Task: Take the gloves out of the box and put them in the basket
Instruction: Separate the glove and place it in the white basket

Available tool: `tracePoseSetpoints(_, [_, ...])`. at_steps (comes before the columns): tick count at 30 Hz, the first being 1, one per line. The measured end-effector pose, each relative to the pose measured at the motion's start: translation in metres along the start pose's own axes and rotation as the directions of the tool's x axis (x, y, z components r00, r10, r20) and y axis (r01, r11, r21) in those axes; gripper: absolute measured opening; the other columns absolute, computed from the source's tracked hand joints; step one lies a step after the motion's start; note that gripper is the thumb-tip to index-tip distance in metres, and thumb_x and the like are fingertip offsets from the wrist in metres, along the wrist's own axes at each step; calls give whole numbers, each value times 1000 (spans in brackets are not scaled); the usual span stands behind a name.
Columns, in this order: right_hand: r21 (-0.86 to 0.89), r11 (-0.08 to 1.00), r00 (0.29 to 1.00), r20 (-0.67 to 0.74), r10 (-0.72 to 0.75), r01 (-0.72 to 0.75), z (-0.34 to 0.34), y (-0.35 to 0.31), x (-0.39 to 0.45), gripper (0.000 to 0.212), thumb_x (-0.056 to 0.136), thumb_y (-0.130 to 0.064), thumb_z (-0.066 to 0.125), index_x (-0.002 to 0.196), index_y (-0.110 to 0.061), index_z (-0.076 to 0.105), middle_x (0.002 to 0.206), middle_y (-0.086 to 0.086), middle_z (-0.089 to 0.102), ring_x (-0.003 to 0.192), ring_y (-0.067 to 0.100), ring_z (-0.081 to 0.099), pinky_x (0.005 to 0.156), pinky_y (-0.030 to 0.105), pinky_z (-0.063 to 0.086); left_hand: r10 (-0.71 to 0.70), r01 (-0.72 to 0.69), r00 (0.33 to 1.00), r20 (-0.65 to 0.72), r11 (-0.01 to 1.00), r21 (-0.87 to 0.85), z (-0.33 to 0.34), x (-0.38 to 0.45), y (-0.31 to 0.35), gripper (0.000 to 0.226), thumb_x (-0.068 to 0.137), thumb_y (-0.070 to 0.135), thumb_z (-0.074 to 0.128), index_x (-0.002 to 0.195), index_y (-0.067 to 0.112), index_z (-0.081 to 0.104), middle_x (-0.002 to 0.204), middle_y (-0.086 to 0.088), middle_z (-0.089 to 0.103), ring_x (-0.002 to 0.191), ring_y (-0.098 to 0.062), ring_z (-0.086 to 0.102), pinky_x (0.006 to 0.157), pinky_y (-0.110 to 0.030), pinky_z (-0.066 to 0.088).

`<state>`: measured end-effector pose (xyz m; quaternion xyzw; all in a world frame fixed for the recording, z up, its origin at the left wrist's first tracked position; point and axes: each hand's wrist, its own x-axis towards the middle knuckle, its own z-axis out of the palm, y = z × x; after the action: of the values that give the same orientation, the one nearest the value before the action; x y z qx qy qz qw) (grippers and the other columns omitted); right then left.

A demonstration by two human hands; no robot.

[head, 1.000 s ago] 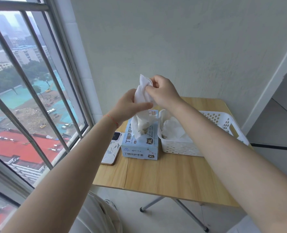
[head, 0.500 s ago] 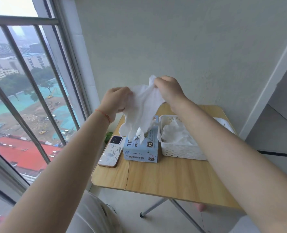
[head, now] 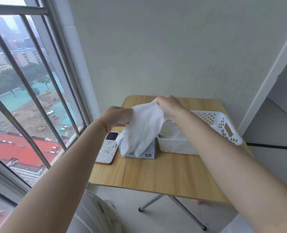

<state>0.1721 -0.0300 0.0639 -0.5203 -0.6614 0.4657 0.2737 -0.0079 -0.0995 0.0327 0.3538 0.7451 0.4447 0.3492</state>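
Both hands pinch the glove (head: pixel 142 128), hanging over the box (head: pixel 150 153).

The basket (head: pixel 178 146) stands just right of the box (head: pixel 150 151), seemingly touching; a phone (head: pixel 107 148) lies close on its left. The table (head: pixel 164 174) front lies bare.

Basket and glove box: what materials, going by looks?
Basket: white moulded plastic, probably; rigid walls with regular round perforations and a cut-out handle, slight sheen.
Glove box: likely printed cardboard; flat matte light-blue faces, sharp folded edges, an "XL" mark. Much of it is hidden by the glove.
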Motion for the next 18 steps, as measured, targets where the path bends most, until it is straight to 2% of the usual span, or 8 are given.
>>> tracePoseSetpoints(2, [85, 996, 999, 25, 37, -39, -3, 5, 3, 11, 83, -11, 37, 73, -15, 38, 62, 1, 32, 50, 19, 31, 47, 19, 33, 52, -50, 998, 41, 997, -51, 5, 7, -4, 12, 85, 24, 70, 87, 12, 73, 78, -3, 73, 69, -16, 72, 76, -29, 61])
tracePoseSetpoints(3, [102, 993, 998, 40, 54, -58, -4, 6, 4, 7, 82, -11, 38, 79, -15, 42, 63, 2, 35, 52, 19, 34, 48, 21, 35, 86, -84, 995, 45, 996, -39, 6, 9, -3, 14, 88, 25, 69, 89, 12, 73, 75, -2, 69, 63, -13, 69, 73, -27, 60])
tracePoseSetpoints(5, [114, 991, 996, 53, 69, -75, -13, 14, 7, 6, 83, -15, 42, 85, -15, 47, 67, 4, 42, 56, 20, 41, 50, 23, 39, 158, -160, 986, 45, 986, 45, 18, 15, 6, 17, 92, 25, 65, 87, 9, 70, 69, 0, 60, 47, -6, 59, 56, -19, 55])
tracePoseSetpoints(7, [120, 990, 997, 32, 70, -73, -24, 24, 12, 6, 85, -20, 48, 83, -14, 49, 69, 6, 46, 60, 22, 44, 51, 25, 40, 223, -226, 974, 46, 967, 115, 34, 20, 17, 16, 91, 21, 64, 82, 8, 67, 64, -1, 53, 40, -5, 49, 45, -15, 45])
tracePoseSetpoints(9, [128, 988, 996, -11, 87, -84, -41, 40, 18, 12, 87, -19, 50, 77, -12, 48, 66, 7, 46, 57, 22, 46, 49, 25, 43, 290, -295, 955, 56, 936, 193, 59, 28, 30, 19, 89, 18, 64, 77, 4, 67, 60, -2, 52, 43, -8, 47, 44, -16, 41])
tracePoseSetpoints(11, [133, 985, 992, -55, 116, -107, -58, 57, 22, 14, 90, -15, 48, 77, -9, 49, 65, 8, 46, 52, 21, 45, 43, 22, 43, 340, -348, 937, 79, 897, 273, 84, 36, 39, 23, 87, 19, 63, 75, 0, 68, 56, -1, 53, 50, -13, 47, 51, -21, 43])
tracePoseSetpoints(15, [57, 990, 980, -140, 139, -132, -87, 89, 25, 14, 98, -15, 41, 97, -4, 50, 74, 10, 46, 52, 22, 44, 34, 18, 39, 385, -420, 907, 171, 784, 458, 135, 43, 52, 19, 86, 25, 59, 76, 15, 71, 64, 2, 61, 64, -18, 56, 59, -22, 45])
tracePoseSetpoints(18, [-125, 984, 977, -189, 102, -127, -103, 108, 25, 21, 101, -21, 40, 115, -9, 50, 94, 8, 51, 56, 21, 53, 39, 21, 39, 402, -450, 890, 216, 691, 566, 167, 50, 55, 19, 87, 32, 56, 72, 25, 66, 75, 5, 65, 76, -21, 62, 68, -29, 48])
